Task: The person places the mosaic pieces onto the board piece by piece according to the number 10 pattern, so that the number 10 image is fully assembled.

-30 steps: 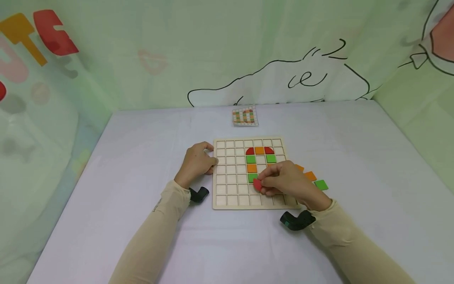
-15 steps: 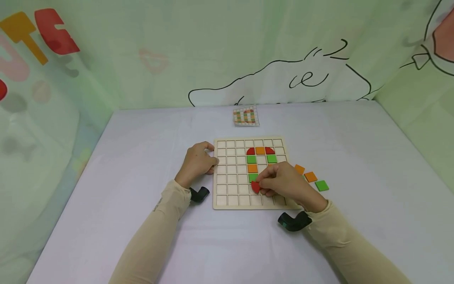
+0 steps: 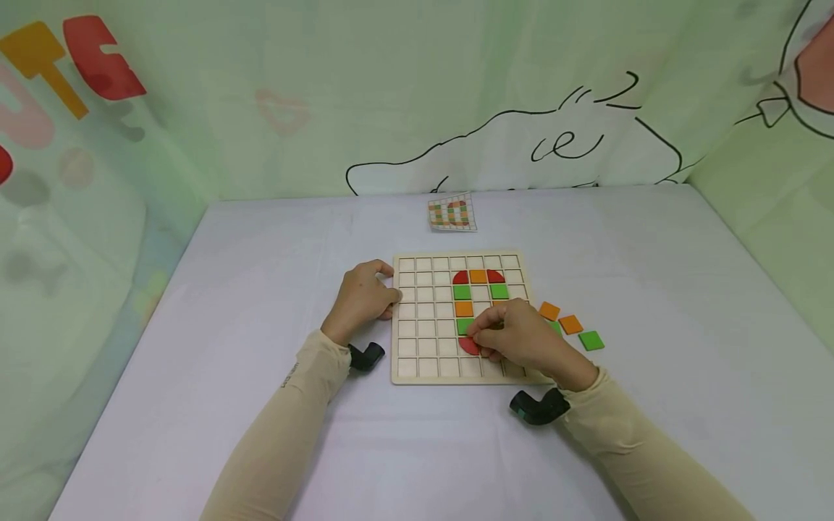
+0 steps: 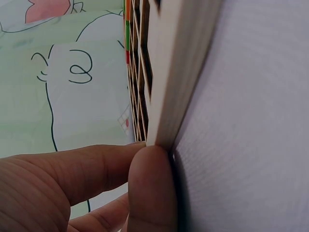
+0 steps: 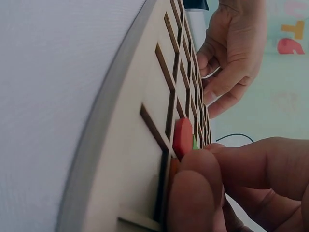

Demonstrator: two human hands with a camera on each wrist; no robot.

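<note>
My left hand (image 3: 363, 293) holds the left edge of a wooden grid board (image 3: 426, 348). In the left wrist view, its thumb and a finger meet at the board's edge (image 4: 169, 106). Over the board's right half, the fingers of my right hand (image 3: 524, 336) pinch a red rounded tile (image 3: 468, 346) at a cell below a green tile (image 3: 465, 326). The right wrist view shows this red tile (image 5: 183, 137) standing a little proud of the grid. Above it an orange tile (image 3: 464, 309) and other coloured tiles form an arch, partly hidden by my right hand.
Loose orange tiles (image 3: 570, 324) and green tiles (image 3: 591, 341) lie on the white tabletop right of the board. Behind the board is a small printed pattern card (image 3: 452, 213). A printed cloth backdrop (image 3: 287, 145) rises at the table's far edge.
My right hand has shifted slightly left, and the red tile has turned and come down into the cell under the green tile. The left hand keeps its place.
</note>
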